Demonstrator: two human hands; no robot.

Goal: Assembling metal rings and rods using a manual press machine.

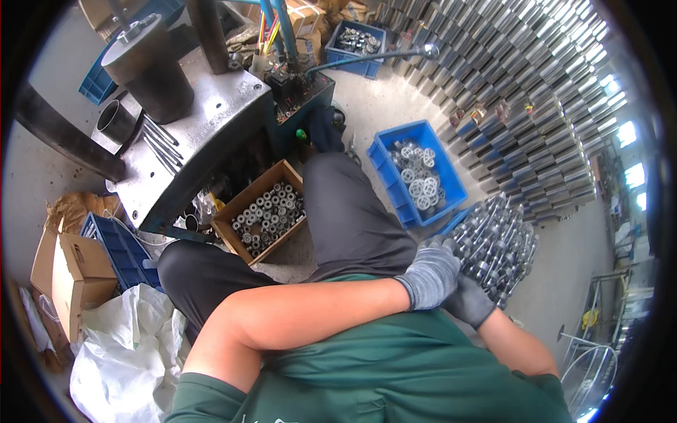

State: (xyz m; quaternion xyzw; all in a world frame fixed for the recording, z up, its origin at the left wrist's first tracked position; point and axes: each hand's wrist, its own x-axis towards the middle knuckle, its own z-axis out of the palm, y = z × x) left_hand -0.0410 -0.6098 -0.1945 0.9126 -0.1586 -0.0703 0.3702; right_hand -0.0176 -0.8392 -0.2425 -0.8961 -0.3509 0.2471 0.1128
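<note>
Both hands are at the pile of shiny metal rod parts (493,247) on the floor to the person's right. The left hand (431,271), in a light grey glove, is reached across the body and rests curled on the near edge of the pile; whether a part is actually gripped cannot be told. The right hand (467,299), in a darker glove, is tucked under the left one, its fingers hidden, so its state cannot be told.

Progress, as a judgement: early or mid-batch. The pile looks large, and no part is seen lifted clear.

Around: a blue crate of ring-shaped parts (416,173) just beyond the knee, a cardboard box of small metal sleeves (261,218) between the legs, a press machine (190,120) ahead. Stacked metal blocks (522,92) line the wall.

Obstruction: the crossed forearms crowd each other.
</note>
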